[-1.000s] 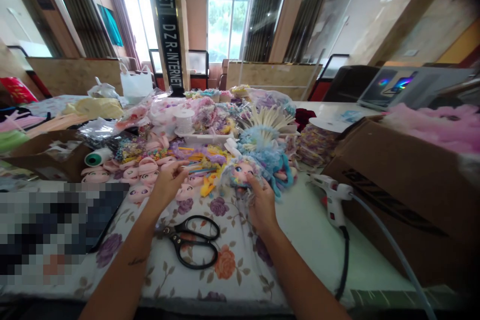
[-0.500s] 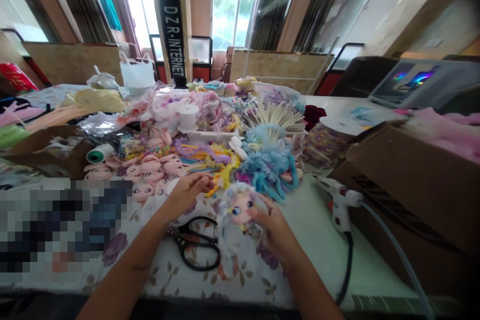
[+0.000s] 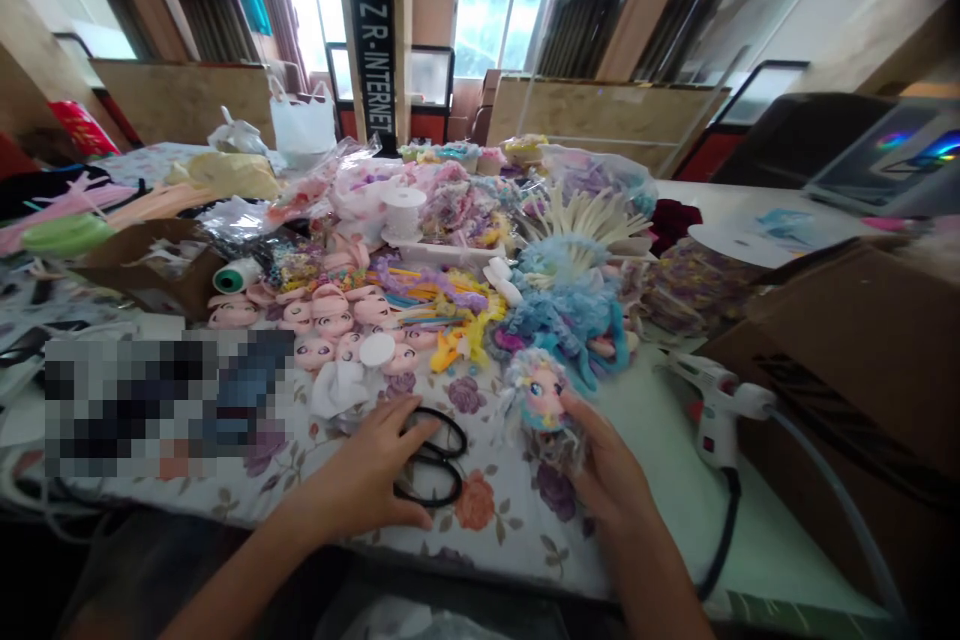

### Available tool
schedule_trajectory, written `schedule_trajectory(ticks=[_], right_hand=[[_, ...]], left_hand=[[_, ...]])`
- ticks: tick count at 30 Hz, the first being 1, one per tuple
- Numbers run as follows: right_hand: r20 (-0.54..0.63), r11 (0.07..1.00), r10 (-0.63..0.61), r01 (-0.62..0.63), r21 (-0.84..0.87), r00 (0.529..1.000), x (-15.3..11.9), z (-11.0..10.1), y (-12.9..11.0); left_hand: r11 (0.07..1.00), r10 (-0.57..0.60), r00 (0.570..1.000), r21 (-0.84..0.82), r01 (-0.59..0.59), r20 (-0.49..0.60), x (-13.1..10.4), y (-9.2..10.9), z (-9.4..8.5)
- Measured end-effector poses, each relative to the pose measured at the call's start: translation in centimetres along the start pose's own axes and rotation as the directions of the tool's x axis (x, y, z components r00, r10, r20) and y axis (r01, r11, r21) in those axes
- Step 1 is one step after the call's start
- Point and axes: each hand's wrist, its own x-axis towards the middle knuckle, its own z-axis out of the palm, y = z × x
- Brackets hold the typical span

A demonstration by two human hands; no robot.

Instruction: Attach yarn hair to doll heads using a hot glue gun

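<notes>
My left hand (image 3: 375,470) lies over the scissors (image 3: 448,482) on the flowered cloth, covering their blades. Its fingers are spread, and the black handle loops show to its right. In my right hand (image 3: 604,450) is a small doll (image 3: 546,398) with pale bluish curly hair, held upright with my thumb near its face. The doll is above the right part of the cloth, in front of the blue fluffy material (image 3: 562,300). Part of its lower body is hidden by my fingers.
Doll heads (image 3: 330,320) and yellow pieces (image 3: 463,340) lie behind my hands. A white glue gun (image 3: 712,410) with a cable stands at the right, beside a large cardboard box (image 3: 847,370). A white spool (image 3: 403,215) and bagged yarn are farther back.
My left hand has come down and toward me onto the scissors. My right hand has the doll farther right in view. The whole view has shifted slightly.
</notes>
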Motion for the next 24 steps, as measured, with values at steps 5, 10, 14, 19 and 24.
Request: schedule_trajectory(ticks=[5, 10, 14, 19, 24], right_hand=[[-0.048, 0.988, -0.092, 0.097, 0.117, 0.995, -0.2, 0.3, -2.1], [-0.114, 0.940, -0.250, 0.269, 0.211, 0.962, -1.4, 0.9, -5.5], [-0.228, 0.883, -0.340, 0.393, 0.257, 0.912, -1.9, 0.9, -6.9], [-0.198, 0.882, -0.386, 0.423, 0.207, 0.901, -2.0, -0.7, -6.9], [-0.239, 0.896, -0.337, 0.388, 0.215, 0.911, -1.7, -1.0, -6.0]], left_hand=[[0.991, 0.112, 0.993, 0.079, -0.108, -0.042, 0.3, 0.7, 0.3], [0.941, 0.299, 0.953, 0.154, -0.302, 0.048, 4.1, 4.8, 1.8], [0.817, 0.521, 0.841, 0.201, -0.540, 0.145, 9.5, 9.4, 4.4], [0.773, 0.606, 0.781, 0.118, -0.623, 0.153, 15.1, 11.0, 5.7], [0.757, 0.640, 0.765, -0.228, -0.612, 0.074, 19.0, 9.5, 4.9]])
